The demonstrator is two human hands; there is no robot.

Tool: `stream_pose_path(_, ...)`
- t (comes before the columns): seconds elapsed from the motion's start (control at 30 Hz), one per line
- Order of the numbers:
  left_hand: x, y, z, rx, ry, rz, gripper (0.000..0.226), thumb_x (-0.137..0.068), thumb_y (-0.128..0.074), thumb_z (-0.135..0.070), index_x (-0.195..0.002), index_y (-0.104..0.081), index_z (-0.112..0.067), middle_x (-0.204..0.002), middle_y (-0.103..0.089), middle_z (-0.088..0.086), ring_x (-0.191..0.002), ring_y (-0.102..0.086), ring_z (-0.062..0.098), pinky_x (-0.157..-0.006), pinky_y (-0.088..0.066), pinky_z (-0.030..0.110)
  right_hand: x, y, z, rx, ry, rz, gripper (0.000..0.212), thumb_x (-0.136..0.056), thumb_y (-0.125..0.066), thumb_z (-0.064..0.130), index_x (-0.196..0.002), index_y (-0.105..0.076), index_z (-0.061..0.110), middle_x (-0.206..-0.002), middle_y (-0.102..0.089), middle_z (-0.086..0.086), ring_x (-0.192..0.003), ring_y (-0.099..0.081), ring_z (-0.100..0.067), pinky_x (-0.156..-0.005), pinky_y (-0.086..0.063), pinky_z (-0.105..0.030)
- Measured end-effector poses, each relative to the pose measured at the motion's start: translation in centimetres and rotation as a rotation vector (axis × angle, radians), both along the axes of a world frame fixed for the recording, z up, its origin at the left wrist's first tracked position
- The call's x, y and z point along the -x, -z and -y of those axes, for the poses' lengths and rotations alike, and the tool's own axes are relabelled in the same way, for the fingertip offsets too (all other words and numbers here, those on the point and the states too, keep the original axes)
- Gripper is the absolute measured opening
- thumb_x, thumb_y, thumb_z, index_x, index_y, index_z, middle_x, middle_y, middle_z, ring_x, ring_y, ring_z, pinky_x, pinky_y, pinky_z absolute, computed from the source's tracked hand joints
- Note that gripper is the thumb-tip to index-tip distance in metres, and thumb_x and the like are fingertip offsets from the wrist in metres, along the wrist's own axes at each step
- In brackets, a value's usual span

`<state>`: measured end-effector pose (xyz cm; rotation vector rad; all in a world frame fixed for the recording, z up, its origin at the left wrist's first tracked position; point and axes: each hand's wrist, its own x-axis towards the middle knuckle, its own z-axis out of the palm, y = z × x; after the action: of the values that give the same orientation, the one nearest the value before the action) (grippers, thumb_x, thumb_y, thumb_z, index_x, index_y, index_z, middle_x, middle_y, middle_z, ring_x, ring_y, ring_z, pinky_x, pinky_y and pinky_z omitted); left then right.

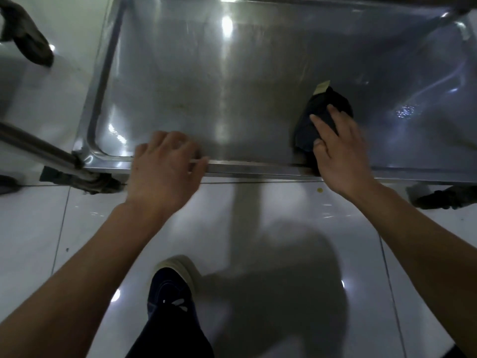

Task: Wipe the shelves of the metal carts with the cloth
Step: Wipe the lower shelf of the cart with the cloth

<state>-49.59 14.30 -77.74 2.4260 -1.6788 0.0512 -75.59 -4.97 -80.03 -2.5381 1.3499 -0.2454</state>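
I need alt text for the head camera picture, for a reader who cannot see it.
Seen from above, a person's right hand presses a dark cloth on a shiny metal cart shelf near its front rim, which the left hand grips. Below, a dark shoe stands on white floor tiles.

A dark shoe [170, 293] stood at six o'clock on glossy white tiles [296, 208]; a blurred dark shape [28, 40] sat at ten.

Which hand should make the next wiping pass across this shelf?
Right. The right hand presses the dark cloth flat on the shelf, while the left hand grips the near rim, likely as a brace, and holds no cloth.
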Motion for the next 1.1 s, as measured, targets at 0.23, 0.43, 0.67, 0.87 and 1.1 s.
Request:
stream_pose_path(0.23, -5.3, -0.2, -3.2, -0.158, -0.185, -0.059, 0.038, -0.096, -0.05, -0.049, -0.12, -0.066, -0.026, -0.127, -0.06, 0.008, -0.122, -0.051, 0.038, -0.098, -0.044, 0.059, -9.2, -0.1, -2.0, -0.002, -0.165, -0.052, 0.05, -0.105, -0.037, 0.026, -0.155, -0.033, 0.022, -0.165, -0.016, -0.009, -0.15, -0.015, -0.034, -0.121, -0.021, -0.047)
stream_pose_path(0.43, -6.8, -0.1, -4.3, -0.214, -0.166, -0.112, 0.05, -0.097, -0.041, -0.054, -0.141, -0.054, -0.034, -0.149, -0.047, 0.002, -0.138, -0.04, 0.032, -0.113, -0.029, 0.061, -18.4, 0.1, -4.2, -0.037, -0.318, -0.058, 0.052, -0.105, -0.033, 0.032, -0.156, -0.026, 0.029, -0.167, -0.006, -0.003, -0.152, -0.005, -0.029, -0.121, -0.016, -0.052)
stream_pose_path(0.67, -7.8, -0.1, -5.0, -0.25, -0.137, -0.123, 0.044, -0.1, -0.041, -0.048, -0.141, -0.052, -0.036, -0.153, -0.041, 0.0, -0.143, -0.032, 0.029, -0.113, -0.028, 0.064, -28.7, 0.8, -6.0, -0.095, -0.515, -0.063, 0.052, -0.104, -0.029, 0.038, -0.155, -0.021, 0.036, -0.167, -0.001, 0.003, -0.153, 0.001, -0.025, -0.12, -0.011, -0.051)
stream_pose_path(0.87, -7.5, 0.4, -5.5, -0.194, -0.133, -0.109, 0.045, -0.101, -0.042, -0.043, -0.145, -0.048, -0.033, -0.148, -0.044, 0.002, -0.139, -0.036, 0.029, -0.109, -0.033, 0.062, -35.9, -0.1, -8.8, -0.159, -0.682, -0.082, 0.051, -0.105, -0.026, 0.038, -0.155, -0.021, 0.039, -0.167, 0.001, 0.007, -0.153, 0.003, -0.021, -0.123, -0.009, -0.048)
stream_pose_path(1.1, -7.4, 0.8, -5.9, -0.206, -0.129, -0.04, 0.05, -0.102, -0.039, -0.047, -0.149, -0.04, -0.032, -0.149, -0.042, 0.003, -0.141, -0.035, 0.029, -0.11, -0.032, 0.061, -33.8, -0.3, -7.7, -0.245, -0.661, 0.048, 0.048, -0.106, -0.033, 0.036, -0.154, -0.028, 0.038, -0.167, -0.007, 0.008, -0.153, -0.002, -0.017, -0.123, -0.007, -0.037)
